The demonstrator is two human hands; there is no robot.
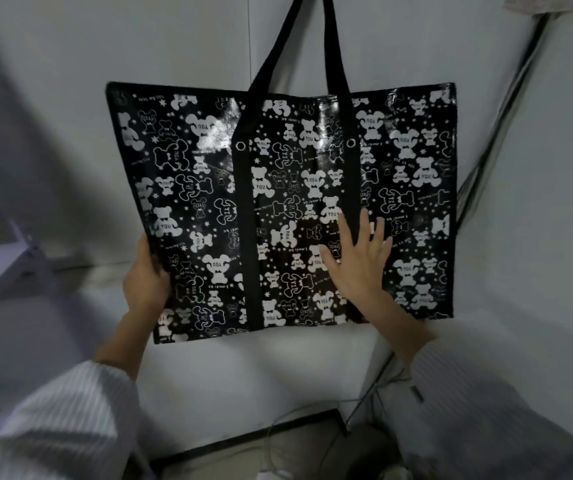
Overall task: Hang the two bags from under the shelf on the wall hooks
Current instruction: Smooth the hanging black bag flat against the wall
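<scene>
My left hand [146, 271] grips the lower left edge of the bag [278, 209], thumb on the front and the rest of the fingers wrapped behind it, out of sight. My right hand [357, 261] lies flat and open on the front of the bag, fingers spread wide, pressing on the lower right part of the printed face, just right of the bag's right vertical strap. It holds nothing. Both of my sleeves [53, 420] are pale with fine stripes and reach up from below the bag.

The bag is a large, flat, glossy black tote covered in white bear figures and small stars. It hangs against the pale wall [181, 39], its two black handles [333, 46] rising from its top edge and meeting at the upper border of the view; whatever they hang from lies beyond the border, so I cannot tell what carries them. Two black straps run down the bag's front, each with a metal eyelet [240, 146] near the top.

To the right of the bag, dark cables [506, 109] run down the wall corner. To the left of the bag, a grey metal frame [18, 261] shows, blurred. Below the bag, thin wires [371, 393] trail down toward a dark floor strip.
</scene>
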